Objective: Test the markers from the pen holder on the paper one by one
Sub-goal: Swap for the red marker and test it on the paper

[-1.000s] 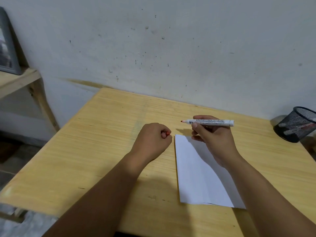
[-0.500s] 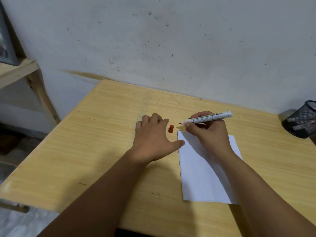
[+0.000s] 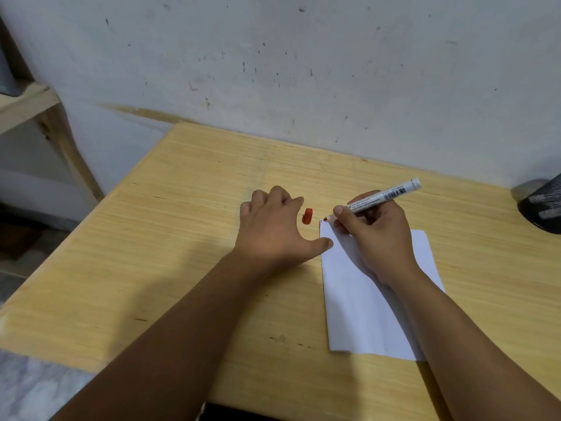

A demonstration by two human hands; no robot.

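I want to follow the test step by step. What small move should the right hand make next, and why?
Probably draw a short stroke. The right hand holds the uncapped marker with its tip at the paper's top left corner, the left hand steadies the edge, and the cap lies on the table.

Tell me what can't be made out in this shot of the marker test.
- Pen holder: cut off by the right edge of the head view; how many markers it holds cannot be told.
- Marker label print: too small to read.
- Paper: its right part is hidden under the right hand and forearm, and any mark at the tip is too small to judge.
- Shelf: cut off at the left edge.
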